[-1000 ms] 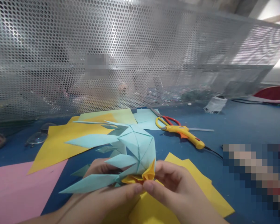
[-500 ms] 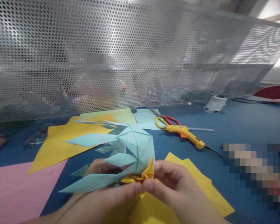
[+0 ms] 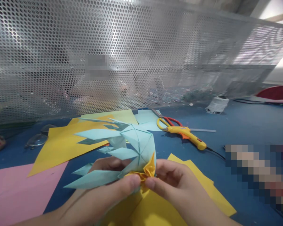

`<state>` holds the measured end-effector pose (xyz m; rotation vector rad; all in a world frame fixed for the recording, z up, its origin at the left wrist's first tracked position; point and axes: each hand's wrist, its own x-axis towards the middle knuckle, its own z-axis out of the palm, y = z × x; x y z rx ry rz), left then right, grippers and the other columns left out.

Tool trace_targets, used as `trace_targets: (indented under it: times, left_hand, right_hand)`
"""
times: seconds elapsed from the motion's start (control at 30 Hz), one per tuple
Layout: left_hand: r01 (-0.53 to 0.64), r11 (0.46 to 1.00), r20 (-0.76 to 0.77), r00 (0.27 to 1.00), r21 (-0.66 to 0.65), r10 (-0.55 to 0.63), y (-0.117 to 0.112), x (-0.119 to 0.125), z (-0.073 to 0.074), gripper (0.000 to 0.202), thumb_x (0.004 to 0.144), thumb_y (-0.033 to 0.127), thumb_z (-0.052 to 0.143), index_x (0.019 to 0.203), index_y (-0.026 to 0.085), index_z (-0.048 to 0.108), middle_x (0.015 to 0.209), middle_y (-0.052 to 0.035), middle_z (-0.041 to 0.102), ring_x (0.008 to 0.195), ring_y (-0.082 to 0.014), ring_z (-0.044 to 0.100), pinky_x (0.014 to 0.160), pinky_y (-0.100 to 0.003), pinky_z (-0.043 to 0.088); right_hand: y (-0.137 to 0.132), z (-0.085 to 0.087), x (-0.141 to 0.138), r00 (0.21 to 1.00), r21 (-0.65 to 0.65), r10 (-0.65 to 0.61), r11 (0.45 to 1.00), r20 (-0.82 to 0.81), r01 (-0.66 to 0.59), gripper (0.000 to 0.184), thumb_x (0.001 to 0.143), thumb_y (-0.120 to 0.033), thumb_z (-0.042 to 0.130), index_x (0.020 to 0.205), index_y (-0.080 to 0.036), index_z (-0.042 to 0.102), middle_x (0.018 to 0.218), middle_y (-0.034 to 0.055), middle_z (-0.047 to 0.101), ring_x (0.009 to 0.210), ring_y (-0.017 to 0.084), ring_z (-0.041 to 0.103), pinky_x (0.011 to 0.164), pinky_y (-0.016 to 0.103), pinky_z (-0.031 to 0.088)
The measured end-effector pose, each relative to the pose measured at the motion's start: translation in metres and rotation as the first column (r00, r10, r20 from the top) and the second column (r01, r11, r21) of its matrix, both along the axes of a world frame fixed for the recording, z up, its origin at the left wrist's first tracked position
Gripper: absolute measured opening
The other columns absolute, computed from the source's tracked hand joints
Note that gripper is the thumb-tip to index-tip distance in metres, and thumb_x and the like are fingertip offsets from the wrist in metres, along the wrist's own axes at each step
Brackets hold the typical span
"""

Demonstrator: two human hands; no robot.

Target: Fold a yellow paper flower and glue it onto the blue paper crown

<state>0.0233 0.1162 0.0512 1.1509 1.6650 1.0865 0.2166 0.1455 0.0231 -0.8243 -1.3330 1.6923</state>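
Note:
Between my hands is a light-blue origami model made of folded paper, with several long pointed tips reaching left. A small yellow folded paper piece sits at its lower right side. My left hand is closed around the model's lower left, its thumb pressing beside the yellow piece. My right hand pinches the yellow piece against the model with thumb and fingers. Parts of the fingers are hidden behind the paper.
Yellow sheets lie under my hands; more yellow paper and a pink sheet lie left. Beyond are a yellow glue gun, scissors, glasses and a white roll-like item. A perforated metal screen stands behind.
The blue model has turned slightly, its pointed tips shifting right. My left thumb has moved a little left and up, uncovering more of the yellow piece.

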Motion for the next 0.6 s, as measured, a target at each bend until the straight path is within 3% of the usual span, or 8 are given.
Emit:
trace_targets:
  times: [0.23,0.47,0.53,0.6]
  left_hand:
    - [-0.013,0.992,0.021,1.000,-0.123,0.016,0.004,-0.002,-0.004,0.046,0.065,0.062,0.087,0.088,0.033,0.060,0.114,-0.0033,0.079,0.121,-0.0368,0.070,0.104,-0.048,0.057]
    - [-0.087,0.991,-0.086,0.993,-0.106,0.078,0.004,0.000,0.000,0.045,0.064,0.062,0.086,0.090,0.034,0.064,0.116,-0.0030,0.079,0.127,-0.0386,0.065,0.107,-0.048,0.054]
    - [-0.020,0.995,-0.052,0.999,-0.100,0.015,0.006,0.000,0.006,0.041,0.069,0.063,0.085,0.091,0.032,0.070,0.113,-0.0035,0.080,0.123,-0.0374,0.068,0.107,-0.048,0.055]
    - [0.113,0.990,0.085,0.991,-0.084,-0.105,0.009,-0.001,0.013,0.038,0.075,0.062,0.082,0.093,0.029,0.076,0.107,-0.0039,0.082,0.113,-0.0352,0.074,0.102,-0.046,0.058]
  right_hand:
    - [-0.001,-0.001,0.000,1.000,-0.047,0.002,0.999,-0.014,-0.003,0.015,0.073,-0.039,0.093,0.082,-0.031,0.085,0.082,-0.0022,0.083,0.076,0.013,0.071,0.075,0.021,0.054]
    - [0.004,0.003,-0.001,0.999,-0.054,0.009,0.998,-0.040,-0.011,0.016,0.071,-0.036,0.095,0.084,-0.032,0.086,0.084,-0.0034,0.085,0.076,0.012,0.074,0.074,0.017,0.055]
    - [0.004,0.002,-0.001,0.999,-0.040,0.020,0.999,-0.047,-0.022,0.015,0.075,-0.036,0.093,0.087,-0.032,0.086,0.089,-0.0024,0.085,0.079,0.014,0.076,0.077,0.020,0.058]
    - [0.004,0.000,-0.001,0.998,-0.024,0.027,0.999,-0.059,-0.029,0.014,0.079,-0.040,0.090,0.090,-0.033,0.086,0.094,-0.0016,0.086,0.084,0.016,0.078,0.082,0.024,0.060]
